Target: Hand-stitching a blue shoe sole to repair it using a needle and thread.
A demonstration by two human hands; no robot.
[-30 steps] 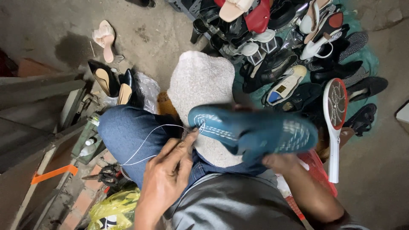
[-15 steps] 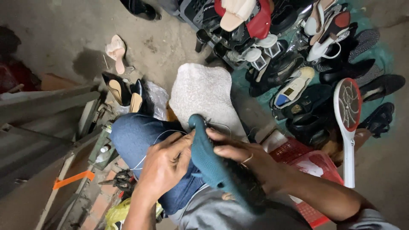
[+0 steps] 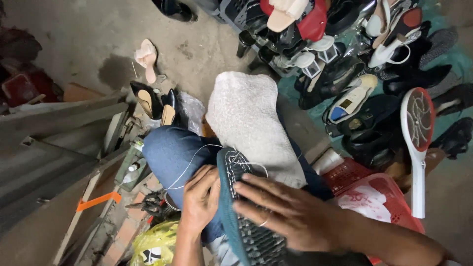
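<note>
A teal shoe point(image 3: 231, 197) with a dark studded sole stands on edge on my lap, sole facing right. My right hand point(image 3: 290, 214) lies flat across the sole, fingers spread, a ring on one finger. My left hand point(image 3: 199, 199) grips the shoe's upper side from the left. White thread point(image 3: 189, 165) runs from the shoe's top edge over my jeans-clad knee point(image 3: 170, 155). A grey-white cloth point(image 3: 249, 123) drapes over my other knee just beyond the shoe.
A heap of shoes and sandals point(image 3: 345, 59) fills the upper right floor. A racket-shaped swatter point(image 3: 418, 138) leans by a red basket point(image 3: 374, 197). Black heels point(image 3: 155, 101) and a pink sandal point(image 3: 147, 56) lie left. Grey metal frame point(image 3: 59, 143), tools point(image 3: 148, 204), yellow bag point(image 3: 155, 244).
The shoe was turned from lying flat across my lap to standing on edge. My right hand moved from under it onto the sole; my left hand shifted to its side.
</note>
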